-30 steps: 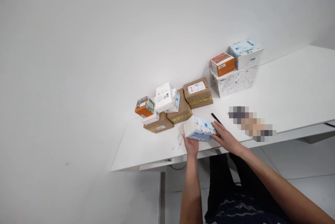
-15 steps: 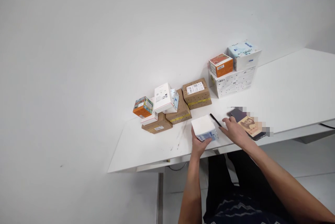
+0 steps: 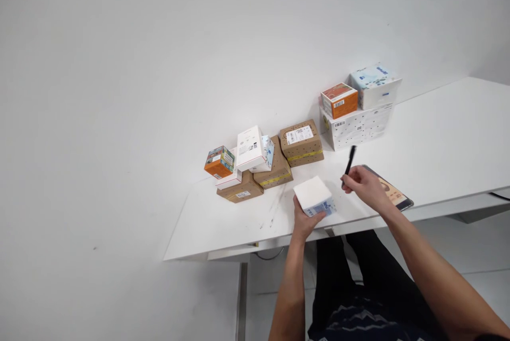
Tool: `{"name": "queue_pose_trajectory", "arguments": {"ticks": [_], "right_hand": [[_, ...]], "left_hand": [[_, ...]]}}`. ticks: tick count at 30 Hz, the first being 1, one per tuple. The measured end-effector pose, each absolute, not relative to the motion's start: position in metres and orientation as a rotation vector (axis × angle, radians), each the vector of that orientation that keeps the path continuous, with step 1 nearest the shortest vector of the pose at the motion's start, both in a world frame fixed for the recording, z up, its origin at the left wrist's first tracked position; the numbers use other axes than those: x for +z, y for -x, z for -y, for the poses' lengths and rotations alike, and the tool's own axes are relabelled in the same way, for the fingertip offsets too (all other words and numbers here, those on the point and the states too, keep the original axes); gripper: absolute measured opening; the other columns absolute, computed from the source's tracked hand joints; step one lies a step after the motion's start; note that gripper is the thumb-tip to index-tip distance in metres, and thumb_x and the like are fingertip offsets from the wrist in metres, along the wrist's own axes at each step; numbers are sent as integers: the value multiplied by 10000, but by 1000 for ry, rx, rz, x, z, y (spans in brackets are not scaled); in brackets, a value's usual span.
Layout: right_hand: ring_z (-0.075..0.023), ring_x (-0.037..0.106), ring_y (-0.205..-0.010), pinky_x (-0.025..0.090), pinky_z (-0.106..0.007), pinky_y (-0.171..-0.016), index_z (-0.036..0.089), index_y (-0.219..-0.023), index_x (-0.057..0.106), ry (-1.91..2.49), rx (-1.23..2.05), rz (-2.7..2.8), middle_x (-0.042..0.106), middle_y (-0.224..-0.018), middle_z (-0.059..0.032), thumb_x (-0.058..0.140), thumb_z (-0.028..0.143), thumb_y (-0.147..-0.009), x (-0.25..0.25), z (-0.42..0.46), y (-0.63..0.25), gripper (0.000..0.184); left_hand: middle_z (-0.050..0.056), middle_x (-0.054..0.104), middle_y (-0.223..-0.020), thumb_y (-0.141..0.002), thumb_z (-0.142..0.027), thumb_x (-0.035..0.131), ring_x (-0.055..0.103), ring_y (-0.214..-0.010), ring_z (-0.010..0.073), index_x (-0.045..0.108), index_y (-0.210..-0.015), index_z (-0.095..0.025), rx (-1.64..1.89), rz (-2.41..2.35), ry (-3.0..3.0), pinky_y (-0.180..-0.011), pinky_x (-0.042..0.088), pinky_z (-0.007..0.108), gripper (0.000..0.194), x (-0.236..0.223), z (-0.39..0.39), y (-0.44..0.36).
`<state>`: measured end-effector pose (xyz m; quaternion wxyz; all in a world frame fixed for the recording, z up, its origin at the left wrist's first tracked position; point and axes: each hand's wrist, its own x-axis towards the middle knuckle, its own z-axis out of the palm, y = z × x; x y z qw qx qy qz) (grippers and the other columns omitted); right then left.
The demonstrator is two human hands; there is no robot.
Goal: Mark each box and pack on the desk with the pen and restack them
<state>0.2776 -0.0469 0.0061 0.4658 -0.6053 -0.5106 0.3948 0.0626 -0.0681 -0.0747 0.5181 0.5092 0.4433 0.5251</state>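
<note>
My left hand (image 3: 305, 221) grips a white and light-blue pack of tissues (image 3: 313, 193) near the table's front edge, its plain white side facing up. The thumb lies across the printed front and the fingers wrap the left side. Just to the right, my right hand (image 3: 363, 186) pinches a black pen (image 3: 350, 160) above the table, the pen standing nearly upright. Partly hidden beneath that hand and wrist is a tablet or large phone (image 3: 407, 204) with a tan picture on it.
Brown cartons (image 3: 300, 142) line the wall on the white table (image 3: 223, 224), with white boxes (image 3: 250, 145) and an orange box (image 3: 219, 161) stacked at left. At back right, a dotted white box (image 3: 356, 129) bears another orange box (image 3: 340, 101) and a blue-white tissue pack (image 3: 376, 85).
My right hand has picked the black pen up off the table and tilted it upright. My left hand still holds the tissue pack in about the same place.
</note>
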Motion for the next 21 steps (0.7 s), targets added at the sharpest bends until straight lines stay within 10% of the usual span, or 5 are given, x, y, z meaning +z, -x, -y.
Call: {"name": "queue_pose_trajectory", "arguments": {"ticks": [7, 21], "right_hand": [[-121, 603, -623, 491, -257, -588, 190, -864, 579, 902, 1136, 1072, 607, -692, -1, 606, 397, -807, 62, 56, -244, 216], [-152, 582, -621, 427, -260, -604, 208, -898, 484, 1138, 843, 1774, 599, -667, -3, 372, 356, -912, 49, 45, -205, 186]], "left_hand": [[93, 595, -1155, -542, -292, 843, 585, -1060, 265, 402, -1182, -212, 1292, -1061, -1247, -921, 472, 487, 782, -71, 68, -64], [104, 588, -1201, -528, -217, 840, 589, -1070, 259, 417, -1208, -215, 1283, -1113, -1222, -906, 479, 423, 801, -64, 67, -68]]}}
